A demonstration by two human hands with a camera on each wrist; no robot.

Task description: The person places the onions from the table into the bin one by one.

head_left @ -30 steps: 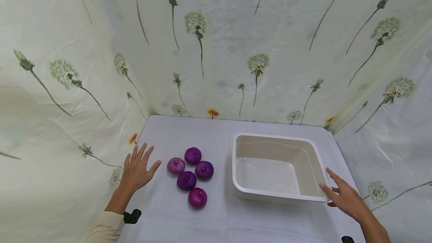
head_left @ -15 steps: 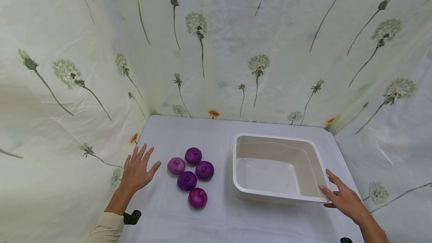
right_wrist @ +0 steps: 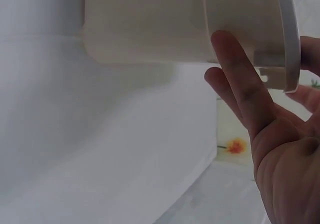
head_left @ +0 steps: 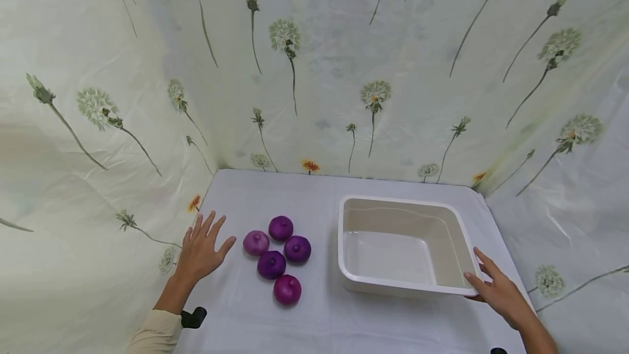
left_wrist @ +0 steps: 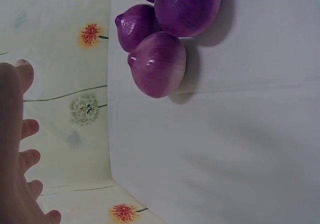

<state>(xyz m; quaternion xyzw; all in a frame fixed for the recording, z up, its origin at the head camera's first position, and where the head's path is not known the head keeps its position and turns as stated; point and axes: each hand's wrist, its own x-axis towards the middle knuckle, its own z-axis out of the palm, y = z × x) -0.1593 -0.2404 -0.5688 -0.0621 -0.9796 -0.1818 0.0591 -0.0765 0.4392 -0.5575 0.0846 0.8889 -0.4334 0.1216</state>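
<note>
While dandelion-printed sheeting [head_left: 324, 59] is hanging round the white-clothed table [head_left: 314, 326], the rigid-looking, probably light rectangular tub [head_left: 393, 283] is standing on its right, with the right hand [head_left: 503, 293] pinching its near-right corner, a sound hold. The left hand [head_left: 202, 253] is hovering, fingers spread, beside five purple onions [head_left: 272, 265] left of the tub, likely firm, slippery, best cupped round their sides.

Your tub [head_left: 393, 258] looks like smooth plastic with a soft gloss. Left of the tub, the onions [head_left: 271, 265] show you slick, shiny skins; farther left, your sleeve [head_left: 156, 332] is matt cloth. Beneath the tub, your surface [head_left: 339, 324] wears matt, faintly creased cloth; behind it, the printed sheeting [head_left: 324, 64] has a plasticky sheen.
</note>
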